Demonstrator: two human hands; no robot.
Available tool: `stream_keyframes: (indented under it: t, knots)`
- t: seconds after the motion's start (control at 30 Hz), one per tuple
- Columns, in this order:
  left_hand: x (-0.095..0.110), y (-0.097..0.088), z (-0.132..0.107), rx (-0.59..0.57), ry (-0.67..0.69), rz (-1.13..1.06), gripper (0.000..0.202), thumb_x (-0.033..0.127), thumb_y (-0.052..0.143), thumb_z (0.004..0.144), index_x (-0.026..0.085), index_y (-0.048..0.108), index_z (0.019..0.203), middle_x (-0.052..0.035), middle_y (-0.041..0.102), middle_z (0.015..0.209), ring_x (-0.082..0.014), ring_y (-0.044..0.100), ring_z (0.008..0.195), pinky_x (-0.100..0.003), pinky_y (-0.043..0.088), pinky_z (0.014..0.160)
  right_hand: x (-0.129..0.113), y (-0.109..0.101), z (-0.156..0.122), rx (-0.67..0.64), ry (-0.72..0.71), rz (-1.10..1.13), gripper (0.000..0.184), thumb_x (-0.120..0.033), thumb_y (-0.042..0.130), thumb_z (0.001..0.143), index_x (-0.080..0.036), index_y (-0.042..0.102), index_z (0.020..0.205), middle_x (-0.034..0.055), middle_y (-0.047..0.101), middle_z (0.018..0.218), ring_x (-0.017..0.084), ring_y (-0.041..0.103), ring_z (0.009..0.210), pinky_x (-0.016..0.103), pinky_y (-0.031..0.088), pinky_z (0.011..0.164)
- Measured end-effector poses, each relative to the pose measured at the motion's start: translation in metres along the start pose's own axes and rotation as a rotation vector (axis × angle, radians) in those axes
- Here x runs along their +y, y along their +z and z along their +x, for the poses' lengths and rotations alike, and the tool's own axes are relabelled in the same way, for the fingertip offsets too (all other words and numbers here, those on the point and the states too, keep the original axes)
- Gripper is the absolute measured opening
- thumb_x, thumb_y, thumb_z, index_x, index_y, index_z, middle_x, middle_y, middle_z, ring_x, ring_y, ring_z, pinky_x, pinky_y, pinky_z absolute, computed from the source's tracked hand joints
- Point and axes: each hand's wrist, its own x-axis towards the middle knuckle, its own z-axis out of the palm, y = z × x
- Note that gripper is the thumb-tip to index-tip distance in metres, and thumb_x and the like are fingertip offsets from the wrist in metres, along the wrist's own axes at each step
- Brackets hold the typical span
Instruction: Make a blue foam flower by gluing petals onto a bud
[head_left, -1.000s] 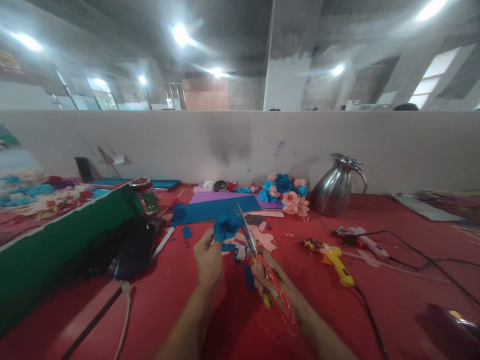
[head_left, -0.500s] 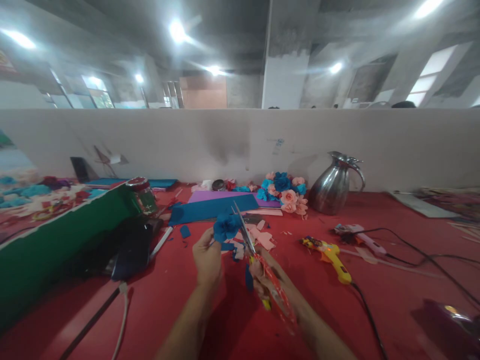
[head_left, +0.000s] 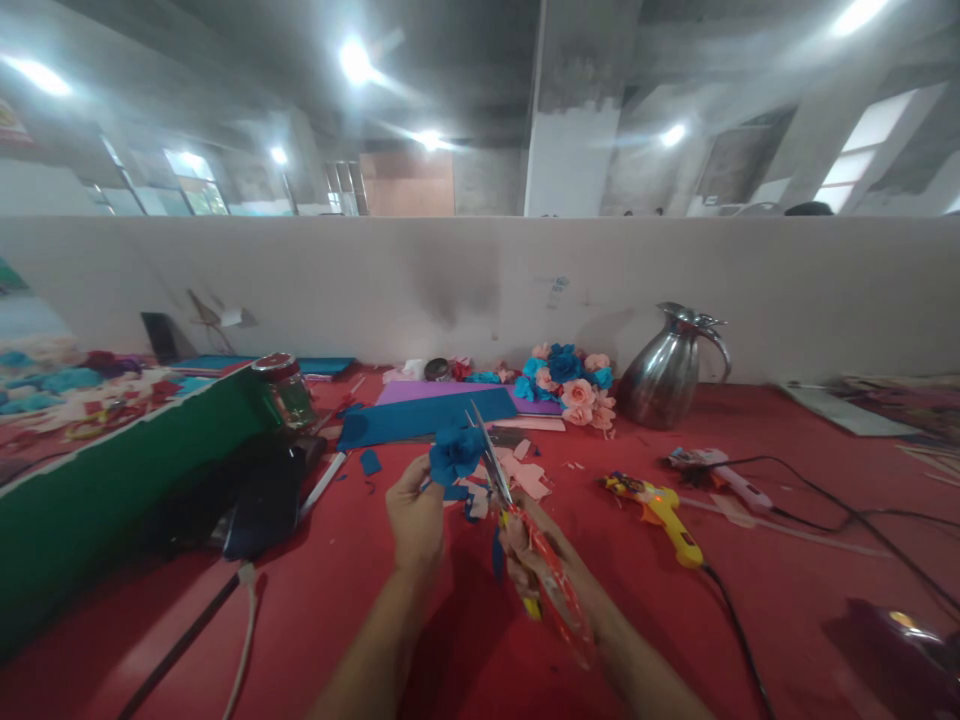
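Bottom right corner: blurry purple blob [head_left: 900, 640], cut off by the edge, no clue what it is.
Right hand [head_left: 525, 558]: fingers clamped through the red handles of the scissors [head_left: 491, 468], mostly hidden behind them; blades slightly apart, pointing up at the flower.
Left hand [head_left: 415, 518]: only the back showing; fingertips pinched on the blue paper flower [head_left: 454, 452], held up just over the red table [head_left: 787, 590]. Touching the blades or not, can't tell.
Left side: green board [head_left: 112, 480], dark smeared bag-ish thing [head_left: 251, 500] beside it.
Right of hands: yellow glue gun [head_left: 664, 508], cord running off the bottom.
Scraps: pink offcuts [head_left: 529, 478], partly behind the scissors.
Way back: blue sheet [head_left: 427, 415], paper roses [head_left: 571, 382], steel jug [head_left: 670, 368] by the wall.
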Motion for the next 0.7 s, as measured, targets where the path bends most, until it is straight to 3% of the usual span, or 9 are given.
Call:
stream_keyframes:
  t: [0.3, 0.53, 0.7]
  knots:
    - [-0.0082, -0.0021, -0.0008, -0.037, 0.042, 0.002, 0.027, 0.038, 0.075, 0.064, 0.016, 0.075, 0.079, -0.0022, 0.068, 0.072, -0.0151, 0.060, 0.069, -0.023, 0.049, 0.061, -0.0050, 0.0038, -0.0006, 0.020, -0.005, -0.017, 0.051, -0.052, 0.075, 0.068, -0.026, 0.051, 0.104, -0.0086, 0.048, 0.063, 0.002, 0.032, 0.038, 0.014, 0.025, 0.035]
    - [-0.0075, -0.0021, -0.0015, -0.047, 0.064, 0.006, 0.024, 0.038, 0.075, 0.066, 0.016, 0.075, 0.074, -0.0012, 0.068, 0.073, -0.0140, 0.059, 0.071, -0.022, 0.048, 0.065, -0.0018, 0.0069, -0.0024, 0.040, -0.059, 0.030, 0.052, -0.052, 0.078, 0.062, -0.024, 0.053, 0.098, -0.0094, 0.044, 0.057, 0.002, 0.031, 0.037, 0.013, 0.020, 0.035]
    - [-0.0044, -0.0010, -0.0024, -0.055, 0.047, 0.013, 0.024, 0.039, 0.074, 0.066, 0.016, 0.074, 0.072, -0.0005, 0.066, 0.067, -0.0135, 0.058, 0.068, -0.021, 0.049, 0.060, -0.0019, 0.0056, -0.0027, 0.036, -0.050, 0.093, 0.058, -0.055, 0.079, 0.056, -0.024, 0.054, 0.098, -0.0064, 0.051, 0.064, 0.001, 0.027, 0.037, 0.015, 0.018, 0.035]
